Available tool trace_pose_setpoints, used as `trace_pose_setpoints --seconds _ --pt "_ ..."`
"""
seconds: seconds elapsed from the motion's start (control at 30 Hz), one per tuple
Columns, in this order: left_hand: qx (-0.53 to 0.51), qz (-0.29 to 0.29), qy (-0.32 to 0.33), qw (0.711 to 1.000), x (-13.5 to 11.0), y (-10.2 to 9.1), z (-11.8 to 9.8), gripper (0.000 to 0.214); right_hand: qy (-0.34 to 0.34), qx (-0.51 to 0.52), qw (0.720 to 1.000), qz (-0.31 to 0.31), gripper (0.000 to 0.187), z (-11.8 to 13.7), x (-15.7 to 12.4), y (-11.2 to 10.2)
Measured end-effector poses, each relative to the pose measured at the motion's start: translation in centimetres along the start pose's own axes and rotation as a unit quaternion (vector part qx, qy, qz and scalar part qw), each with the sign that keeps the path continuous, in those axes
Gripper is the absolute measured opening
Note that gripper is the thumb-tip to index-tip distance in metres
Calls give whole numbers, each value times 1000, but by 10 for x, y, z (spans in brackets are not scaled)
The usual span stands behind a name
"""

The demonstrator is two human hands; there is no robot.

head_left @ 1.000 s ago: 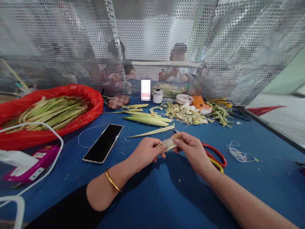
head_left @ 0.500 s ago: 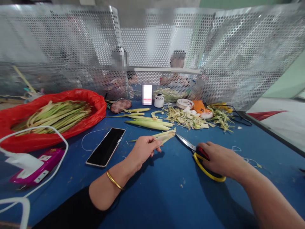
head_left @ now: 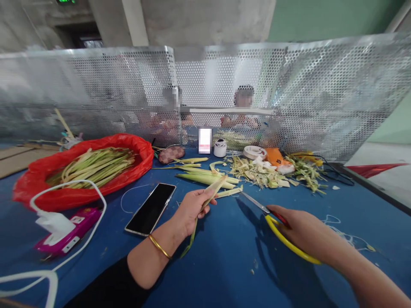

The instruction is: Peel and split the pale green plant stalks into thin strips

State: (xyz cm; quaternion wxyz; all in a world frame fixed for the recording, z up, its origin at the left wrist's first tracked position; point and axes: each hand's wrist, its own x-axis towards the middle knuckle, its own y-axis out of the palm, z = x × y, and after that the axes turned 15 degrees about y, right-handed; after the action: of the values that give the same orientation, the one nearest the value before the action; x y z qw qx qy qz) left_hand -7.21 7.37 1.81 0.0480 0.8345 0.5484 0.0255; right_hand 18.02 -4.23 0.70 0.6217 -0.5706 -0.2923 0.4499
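Observation:
Pinched in my left hand [head_left: 195,208] is a pale green leafy stalk [head_left: 214,188], its broad end pointing up and right and its thin green tail hanging below the fingers. My right hand [head_left: 295,226] grips scissors [head_left: 257,202] with yellow and red handles. Their blades look closed, and the tip is close to another pale stalk [head_left: 229,192] lying on the table. Behind my left hand lie several more green stalks [head_left: 205,176]. A heap of trimmed leaf scraps [head_left: 257,173] sits beyond the scissors.
At left, a red plastic bag [head_left: 141,160] holds many long stalks. Nearby are a phone [head_left: 150,209] and a purple power strip [head_left: 72,239] with a white cable. Tape [head_left: 254,152] and a white jar [head_left: 220,149] stand before a perforated metal partition [head_left: 224,77]; people sit behind it.
My left hand has tilted its stalk upward, away from the scissor tip, and the tail now hangs down. The right hand still holds the scissors. The camera view has tipped up.

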Motion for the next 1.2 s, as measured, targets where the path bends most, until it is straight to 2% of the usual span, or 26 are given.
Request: trace_pose_setpoints --seconds 0.07,0.13,0.2,0.27,0.33,0.47,0.73,1.0,1.2 --pt "-9 -18 13 1000 2 -1 1 29 -17 86 996 -9 50 -5 2 -3" --pt "-11 -38 30 999 3 -2 3 31 -28 202 979 -6 48 -4 2 -6" --pt "-9 -55 44 997 3 -1 4 33 -39 313 948 36 51 4 -1 -7" --pt "-9 -60 51 997 3 0 4 35 -53 373 922 89 55 14 -7 -7" --pt "-12 -57 51 997 2 1 5 36 -74 375 916 123 53 23 -13 -5" --pt "-4 -37 42 998 0 4 7 35 -85 340 926 140 45 30 -21 0" --pt "2 76 -26 997 -11 14 14 29 -94 307 933 159 29 39 -23 1" --pt "8 87 -36 996 -11 14 16 27 -99 329 924 166 30 46 -23 2" --pt "20 75 -47 996 -11 15 14 28 -102 296 934 171 39 39 -14 9"
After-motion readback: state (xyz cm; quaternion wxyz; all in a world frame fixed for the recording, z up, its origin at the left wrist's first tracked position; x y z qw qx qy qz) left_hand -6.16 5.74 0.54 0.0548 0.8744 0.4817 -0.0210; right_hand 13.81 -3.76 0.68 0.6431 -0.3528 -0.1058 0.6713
